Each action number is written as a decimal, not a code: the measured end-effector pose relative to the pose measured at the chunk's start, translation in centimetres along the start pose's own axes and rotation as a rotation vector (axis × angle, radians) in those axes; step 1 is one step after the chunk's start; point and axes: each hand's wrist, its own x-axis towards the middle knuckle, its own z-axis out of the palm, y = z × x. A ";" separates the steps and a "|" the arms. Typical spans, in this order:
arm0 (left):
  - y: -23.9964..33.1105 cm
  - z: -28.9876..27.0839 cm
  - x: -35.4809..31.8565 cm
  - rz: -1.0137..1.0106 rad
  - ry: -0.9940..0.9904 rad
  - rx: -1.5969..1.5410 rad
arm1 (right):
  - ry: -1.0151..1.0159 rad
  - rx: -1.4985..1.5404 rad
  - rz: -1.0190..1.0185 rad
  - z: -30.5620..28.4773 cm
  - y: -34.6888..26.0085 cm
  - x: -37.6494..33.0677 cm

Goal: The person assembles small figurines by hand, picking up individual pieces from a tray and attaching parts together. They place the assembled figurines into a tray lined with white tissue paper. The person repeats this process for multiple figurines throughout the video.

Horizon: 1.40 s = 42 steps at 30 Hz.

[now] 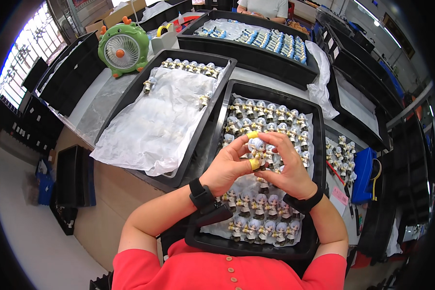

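Note:
Between my two hands is a small figurine with pale hair and a white and gold outfit, held upright. My left hand pinches it from the left, with yellow tape wrapped on two fingertips. From the other side, my right hand curls its fingers and thumb around the same figurine. Just below my hands lies a black tray lined with white paper, filled with several rows of similar figurines. My hands cover part of the middle rows. Both wrists wear black bands.
At left, a paper-lined black tray holds several figurines along its far end. A green fan stands behind it. Another black tray holds blue-and-white pieces. Loose figurines, a red pen and a blue box are at right. Someone sits opposite.

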 end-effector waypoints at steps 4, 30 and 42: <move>0.1 0.1 0.0 0.007 0.004 0.015 | 0.017 -0.002 0.003 0.1 0.0 -0.1; 0.2 0.1 0.1 0.004 -0.146 -0.254 | 0.123 0.048 0.013 -0.2 -0.3 -0.4; 0.0 -0.1 0.0 -0.041 -0.142 -0.192 | 0.163 -0.164 -0.235 0.8 -1.1 -0.2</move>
